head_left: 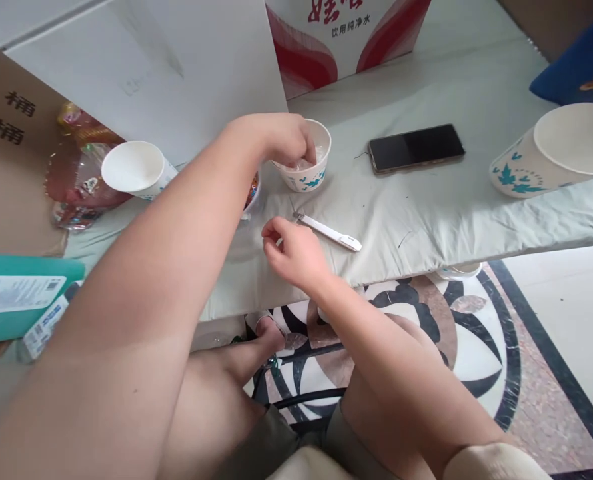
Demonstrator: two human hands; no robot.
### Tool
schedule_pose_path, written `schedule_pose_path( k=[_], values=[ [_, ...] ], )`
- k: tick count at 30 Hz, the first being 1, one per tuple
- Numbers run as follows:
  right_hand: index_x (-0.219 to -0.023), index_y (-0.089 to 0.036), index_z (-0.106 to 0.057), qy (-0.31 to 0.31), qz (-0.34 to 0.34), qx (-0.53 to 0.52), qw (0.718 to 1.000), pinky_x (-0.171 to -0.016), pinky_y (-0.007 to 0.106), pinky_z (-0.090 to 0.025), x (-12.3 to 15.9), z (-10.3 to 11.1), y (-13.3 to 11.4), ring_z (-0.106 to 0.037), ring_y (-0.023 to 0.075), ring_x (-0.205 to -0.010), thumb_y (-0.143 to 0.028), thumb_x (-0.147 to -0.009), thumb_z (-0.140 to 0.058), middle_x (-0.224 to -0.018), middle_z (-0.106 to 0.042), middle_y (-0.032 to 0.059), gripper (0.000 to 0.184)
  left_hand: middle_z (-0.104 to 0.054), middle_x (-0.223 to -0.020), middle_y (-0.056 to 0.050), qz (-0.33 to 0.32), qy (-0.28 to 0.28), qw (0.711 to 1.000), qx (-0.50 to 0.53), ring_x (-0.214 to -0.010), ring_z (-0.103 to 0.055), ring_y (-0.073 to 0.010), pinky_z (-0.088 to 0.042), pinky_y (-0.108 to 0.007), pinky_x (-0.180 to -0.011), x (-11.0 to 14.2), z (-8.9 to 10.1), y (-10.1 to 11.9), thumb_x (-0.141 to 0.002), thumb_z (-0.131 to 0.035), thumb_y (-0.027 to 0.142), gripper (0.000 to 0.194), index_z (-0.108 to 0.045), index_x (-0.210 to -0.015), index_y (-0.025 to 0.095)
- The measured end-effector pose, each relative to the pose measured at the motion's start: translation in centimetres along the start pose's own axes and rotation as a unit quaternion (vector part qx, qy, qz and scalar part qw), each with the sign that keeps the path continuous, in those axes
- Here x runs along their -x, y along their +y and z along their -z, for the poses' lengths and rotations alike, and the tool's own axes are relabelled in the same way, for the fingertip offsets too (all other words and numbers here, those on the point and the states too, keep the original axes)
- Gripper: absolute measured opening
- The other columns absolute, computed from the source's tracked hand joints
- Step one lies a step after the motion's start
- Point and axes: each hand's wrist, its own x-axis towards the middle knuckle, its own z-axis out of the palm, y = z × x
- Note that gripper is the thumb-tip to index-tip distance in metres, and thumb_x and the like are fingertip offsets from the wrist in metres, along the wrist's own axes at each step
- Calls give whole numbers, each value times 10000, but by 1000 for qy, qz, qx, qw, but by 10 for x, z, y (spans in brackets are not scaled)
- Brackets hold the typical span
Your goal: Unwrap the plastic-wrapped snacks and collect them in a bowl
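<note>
nearest, the right hand (299, 252) is held low over the cloth-covered table (396, 247), its forearm coming up from the lower right and its wrist bent slightly. its fingers curl in towards the thumb; whether they pinch anything small, i cannot tell. just beyond it, a slim white tool (331, 233) lies flat and slantwise, probably put down there to be within easy reach. a bowl of colourful small things (251, 193) sits partly hidden behind the left forearm, seemingly kept close because its contents are wanted near the hands. farther in, the left hand (287, 139) comes over the rim of a paper bowl (309, 181) with blue-green leaf prints, wrist arched and fingers pointing down among clear plastic (319, 155). the fingertips are hidden, so i cannot say if they grip any of it. the bowl stands upright, its open mouth letting the fingers in from above. to its right a dark phone (416, 149) lies flat, apart from both hands, likely set aside to leave them room. behind stands a red and white box (344, 50).
</note>
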Motion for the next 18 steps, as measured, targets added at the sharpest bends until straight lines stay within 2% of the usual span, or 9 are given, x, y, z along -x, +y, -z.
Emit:
schedule_pose_path(
  k=[4, 5, 7, 8, 9, 10, 12, 16, 18],
  values=[
    [-979, -225, -642, -20, 0, -19, 1000, -711, 323, -423, -6, -3, -5, -671, 205, -809, -235, -879, -505, -974, -768, 24, 171, -686, -935, -59, 29, -59, 996, -59, -1143, -682, -221, -556, -293, -919, -20, -9, 1, -848, -701, 149, 24, -688, -865, 160],
    [-979, -228, -639, -24, 1, -24, 999, -700, 320, -419, -7, -4, -7, -672, 203, -796, -235, -881, -504, -967, -767, 19, 167, -687, -920, -55, 35, -66, 995, -64, -1159, -679, -228, -553, -312, -955, -28, -13, 1, -814, -716, 106, 59, -692, -841, 153],
    [-964, -232, -632, -27, 5, -30, 999, -677, 316, -408, -9, -4, -10, -677, 207, -791, -249, -892, -501, -952, -762, 13, 150, -673, -827, -44, 71, -129, 981, -124, -1158, -685, -266, -526, -398, -1043, -45, -22, 0, -704, -742, -10, 154, -687, -735, 130],
    [-951, -232, -627, -28, 6, -29, 999, -667, 315, -403, -10, -3, -12, -681, 214, -799, -262, -901, -499, -943, -760, 15, 140, -651, -754, -39, 96, -179, 964, -174, -1133, -693, -306, -499, -477, -1077, -53, -26, -1, -631, -736, -78, 206, -666, -651, 115],
    [-934, -231, -622, -29, 7, -25, 999, -660, 316, -399, -11, -3, -13, -685, 223, -809, -277, -911, -497, -935, -757, 20, 135, -632, -711, -33, 143, -289, 901, -291, -1136, -691, -337, -462, -541, -1104, -60, -30, -1, -592, -733, -109, 234, -641, -586, 106],
    [-919, -230, -617, -30, 7, -21, 999, -656, 317, -396, -12, -2, -14, -687, 231, -818, -289, -919, -493, -931, -756, 25, 137, -634, -727, -33, 138, -349, 855, -358, -1156, -683, -357, -440, -588, -1105, -65, -33, -2, -607, -743, -83, 215, -636, -583, 103],
    [-905, -230, -612, -33, 10, -17, 999, -653, 319, -389, -14, -2, -15, -684, 236, -820, -291, -921, -487, -927, -756, 30, 141, -652, -796, -36, 133, -392, 818, -398, -1207, -665, -345, -412, -580, -1120, -72, -34, -1, -666, -757, -4, 176, -629, -599, 95],
    [-941, -231, -632, -27, 15, -32, 999, -677, 314, -399, -13, -6, -12, -668, 213, -800, -234, -880, -495, -942, -759, 22, 150, -725, -909, -59, 129, -392, 826, -384, -1134, -677, -260, -484, -393, -1029, -78, -20, 10, -670, -818, 118, 179, -645, -625, 119],
    [-962, -227, -645, -24, 11, -35, 999, -691, 316, -410, -12, -8, -10, -660, 204, -779, -229, -870, -504, -957, -762, 26, 169, -744, -869, -22, 111, -363, 855, -353, -991, -684, -212, -524, -319, -869, -73, -6, 16, -663, -787, 43, 171, -673, -672, 171]
  ],
)
